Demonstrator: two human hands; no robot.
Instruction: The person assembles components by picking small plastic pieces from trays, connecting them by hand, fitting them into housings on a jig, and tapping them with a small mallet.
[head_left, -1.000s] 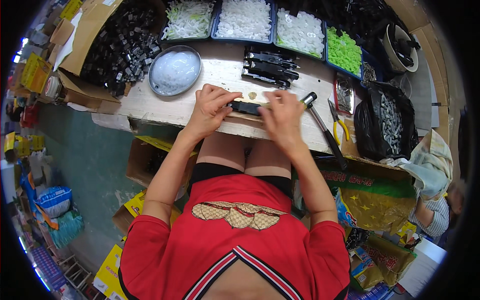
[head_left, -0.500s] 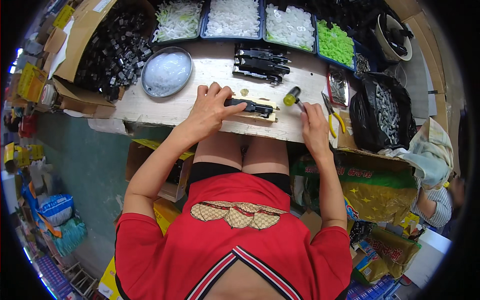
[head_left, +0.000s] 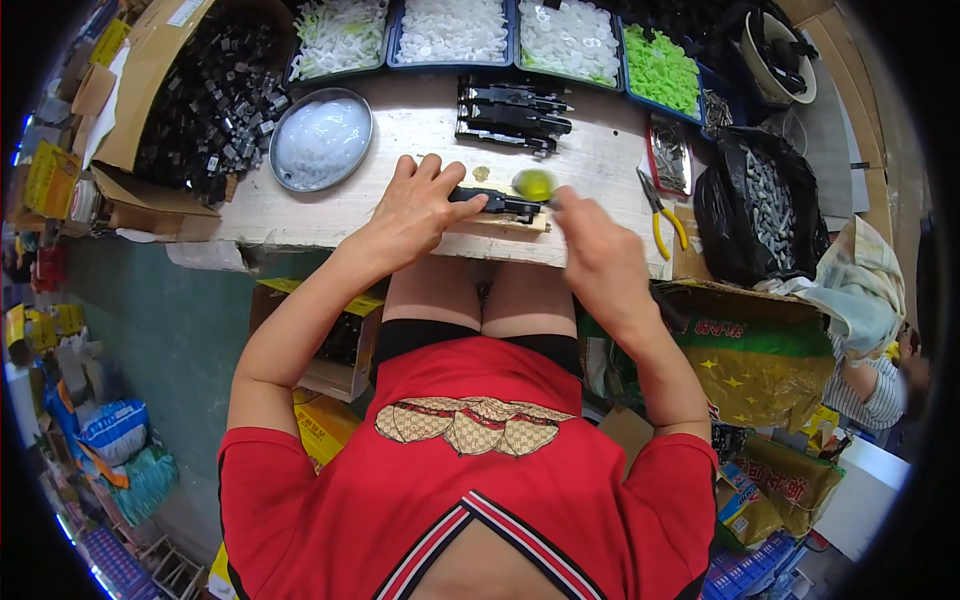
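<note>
since the frame half a second back, the mallet point(head_left: 534, 184) has come left, from clear of the work to just over its right end, and the right hand point(head_left: 605, 260) has come in with it. the left hand stays where it was.

on my feed the left fingers grip the left end of the part point(head_left: 505, 202), thumb laid along it and the others arched above. how they meet underneath, i can't tell. the right fingers are closed round the mallet's handle, though motion smears them. the part lies on a pale block point(head_left: 528, 223) near the front edge of the bench point(head_left: 590, 150). whether the mallet touches it, the blur won't let me say.

what worries me most is that left thumb: a blow landing too far left would catch it, and that needs only a small drift in aim. an off-centre hit could also tip the part or skid the block toward the edge, if the left hand's hold slackens. too hard a swing might crack the part's casing, i'd judge.

farther out, more black parts point(head_left: 510, 118) lie beyond the block, the dish point(head_left: 345, 178) to the left, and the pliers point(head_left: 660, 215) to the right, apart from the mallet.
</note>
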